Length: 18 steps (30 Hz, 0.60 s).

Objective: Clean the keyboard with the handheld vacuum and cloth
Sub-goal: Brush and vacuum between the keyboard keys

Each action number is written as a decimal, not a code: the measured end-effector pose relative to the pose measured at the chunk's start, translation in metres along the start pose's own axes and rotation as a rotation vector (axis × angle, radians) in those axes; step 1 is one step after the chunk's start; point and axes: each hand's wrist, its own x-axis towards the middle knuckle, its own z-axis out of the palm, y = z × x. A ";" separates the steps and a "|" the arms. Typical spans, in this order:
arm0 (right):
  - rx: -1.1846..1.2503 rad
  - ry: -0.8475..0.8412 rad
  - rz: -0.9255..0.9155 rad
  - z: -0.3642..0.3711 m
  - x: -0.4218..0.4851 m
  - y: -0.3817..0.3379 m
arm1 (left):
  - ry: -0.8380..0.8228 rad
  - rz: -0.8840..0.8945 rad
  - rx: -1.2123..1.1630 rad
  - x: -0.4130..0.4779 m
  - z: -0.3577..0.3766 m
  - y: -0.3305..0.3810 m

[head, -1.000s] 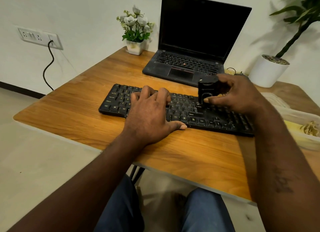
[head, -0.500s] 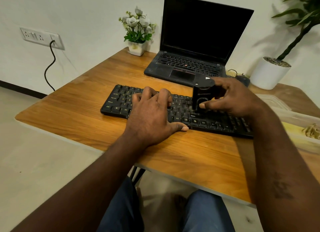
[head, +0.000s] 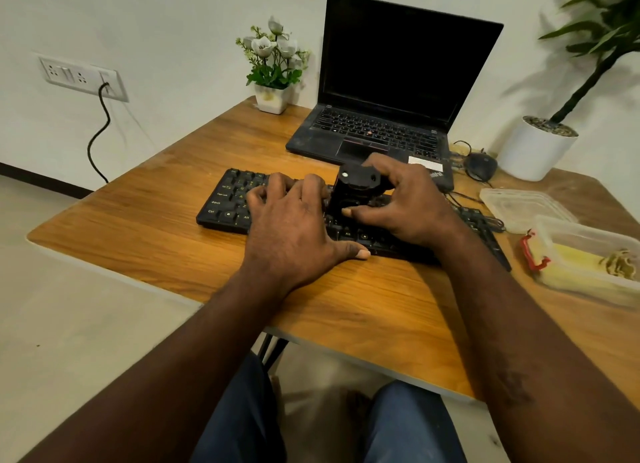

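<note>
A black keyboard [head: 228, 203] lies across the wooden table [head: 138, 234]. My left hand [head: 294, 230] rests flat on its left half, fingers on the keys and thumb on the front edge. My right hand [head: 405, 203] grips a small black handheld vacuum [head: 353, 189] that stands upright on the keys at the keyboard's middle, right beside my left fingers. No cloth shows clearly; yellow material sits in a plastic container [head: 588, 258] at the right.
An open black laptop [head: 388, 92] stands behind the keyboard. A small flower pot [head: 273, 95] is at the back, a white plant pot [head: 533, 151] at back right, a mouse [head: 479, 164] with cables beside it. A clear lid [head: 523, 206] lies right.
My right hand has slid the vacuum leftwards along the keys, from the right-centre to the middle, close to my left hand. The left hand stays in place.
</note>
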 end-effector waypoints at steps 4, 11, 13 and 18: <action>-0.008 -0.048 0.125 -0.031 -0.012 0.013 | -0.010 -0.007 0.002 0.000 0.000 0.002; 0.091 0.084 0.257 -0.063 -0.030 0.026 | -0.043 0.047 0.001 0.000 0.003 0.001; 0.126 0.103 0.266 -0.058 -0.029 0.025 | -0.037 0.071 -0.002 0.000 0.003 0.001; 0.095 -0.046 0.244 -0.054 -0.025 0.028 | -0.025 0.070 -0.013 -0.002 0.003 0.001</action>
